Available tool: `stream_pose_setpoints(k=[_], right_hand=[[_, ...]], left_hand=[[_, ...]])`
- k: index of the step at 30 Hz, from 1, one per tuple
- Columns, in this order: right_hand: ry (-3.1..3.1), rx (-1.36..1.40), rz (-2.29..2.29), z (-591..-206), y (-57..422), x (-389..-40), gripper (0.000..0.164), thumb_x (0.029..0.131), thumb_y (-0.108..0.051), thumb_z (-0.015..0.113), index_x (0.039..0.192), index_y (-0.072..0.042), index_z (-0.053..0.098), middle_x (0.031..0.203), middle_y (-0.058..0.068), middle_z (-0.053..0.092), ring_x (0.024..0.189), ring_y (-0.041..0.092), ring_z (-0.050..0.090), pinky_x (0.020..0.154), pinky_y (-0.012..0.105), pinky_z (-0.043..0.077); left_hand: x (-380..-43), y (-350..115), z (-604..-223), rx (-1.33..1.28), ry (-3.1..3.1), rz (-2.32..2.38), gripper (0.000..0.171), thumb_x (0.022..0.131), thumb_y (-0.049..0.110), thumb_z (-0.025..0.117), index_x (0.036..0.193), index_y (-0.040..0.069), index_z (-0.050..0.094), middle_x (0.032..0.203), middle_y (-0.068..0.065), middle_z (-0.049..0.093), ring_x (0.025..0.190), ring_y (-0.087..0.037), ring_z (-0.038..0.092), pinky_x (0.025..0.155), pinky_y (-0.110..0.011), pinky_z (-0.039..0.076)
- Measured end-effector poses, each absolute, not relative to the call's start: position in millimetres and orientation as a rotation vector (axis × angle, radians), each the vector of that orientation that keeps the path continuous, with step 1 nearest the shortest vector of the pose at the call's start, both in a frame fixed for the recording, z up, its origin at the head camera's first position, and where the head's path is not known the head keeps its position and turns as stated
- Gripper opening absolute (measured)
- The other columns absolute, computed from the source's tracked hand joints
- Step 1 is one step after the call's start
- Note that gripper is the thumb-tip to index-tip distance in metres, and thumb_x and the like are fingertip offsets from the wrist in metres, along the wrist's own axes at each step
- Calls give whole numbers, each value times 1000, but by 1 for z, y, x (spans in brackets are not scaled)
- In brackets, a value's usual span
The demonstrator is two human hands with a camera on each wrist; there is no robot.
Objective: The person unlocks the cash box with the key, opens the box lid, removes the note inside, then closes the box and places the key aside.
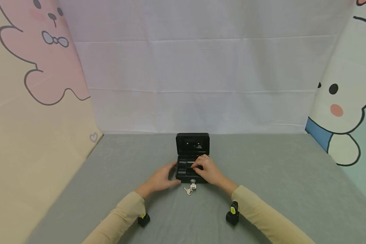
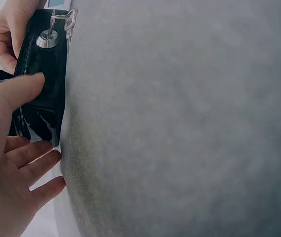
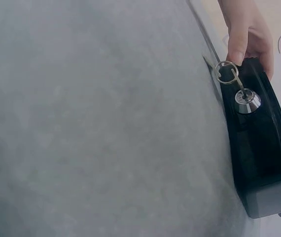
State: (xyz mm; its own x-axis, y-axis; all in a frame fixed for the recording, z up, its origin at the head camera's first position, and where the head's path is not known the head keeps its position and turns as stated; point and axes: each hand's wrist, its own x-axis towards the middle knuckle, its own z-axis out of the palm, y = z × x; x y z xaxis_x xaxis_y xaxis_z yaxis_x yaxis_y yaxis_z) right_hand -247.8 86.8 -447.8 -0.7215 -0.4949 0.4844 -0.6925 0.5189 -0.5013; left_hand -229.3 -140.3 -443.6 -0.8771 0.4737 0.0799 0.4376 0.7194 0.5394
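Note:
A black cash box (image 1: 183, 178) stands with its lid (image 1: 192, 144) raised, a tray (image 1: 182, 167) with compartments inside. My left hand (image 1: 160, 178) is at its left side. In the left wrist view, the left thumb (image 2: 29, 89) lies against the front and the fingers (image 2: 37, 165) stretch along the side. Over the right half of the tray, my right hand (image 1: 208, 169) reaches in from above, thumb and forefinger tips close together. I cannot tell whether they pinch anything. A silver lock (image 3: 247, 101) on the front has a key in it, with keys (image 1: 188, 190) hanging from its ring.
Grey cloth (image 1: 262, 203) covers the table around the box. Behind it hangs a white curtain (image 1: 201, 67). Patterned cloths with a pink bear (image 1: 48, 61) and a white animal (image 1: 338, 84) flank the table. Each wrist carries a small black camera (image 1: 232, 215).

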Motion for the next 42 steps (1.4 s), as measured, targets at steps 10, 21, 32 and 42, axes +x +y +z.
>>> stream_pose_setpoints(k=[10, 21, 32, 42], right_hand=[[-2448, 1013, 1032, -434, 89, -248, 8, 81, -4, 65, 84, -7, 71, 82, -1, 61, 79, 13, 47, 68, 29, 43], [-2410, 1022, 1037, -415, 98, -249, 8, 81, -2, 65, 84, -6, 71, 83, 0, 62, 77, 13, 47, 67, 30, 42], [-2419, 1027, 996, -408, 115, -245, 8, 81, -1, 65, 84, -7, 71, 83, 0, 61, 81, 16, 50, 69, 32, 44], [-2397, 1023, 961, -403, 140, -240, 9, 78, 1, 67, 84, -6, 70, 84, 1, 62, 82, 18, 51, 72, 36, 45]], left_hand=[[-231, -142, -445, 829, 2847, 940, 71, 79, 25, 70, 134, -4, 37, 130, -18, 49, 117, -30, 48, 95, -42, 40], [-232, -142, -446, 845, 2849, 942, 72, 79, 25, 70, 134, -6, 36, 128, -18, 50, 115, -30, 49, 94, -43, 40], [-230, -141, -444, 808, 2855, 879, 74, 80, 28, 69, 135, -5, 35, 132, -19, 46, 116, -32, 48, 94, -43, 40], [-229, -143, -446, 822, 2865, 881, 74, 79, 28, 69, 135, -6, 35, 131, -20, 47, 116, -31, 49, 94, -43, 41]])
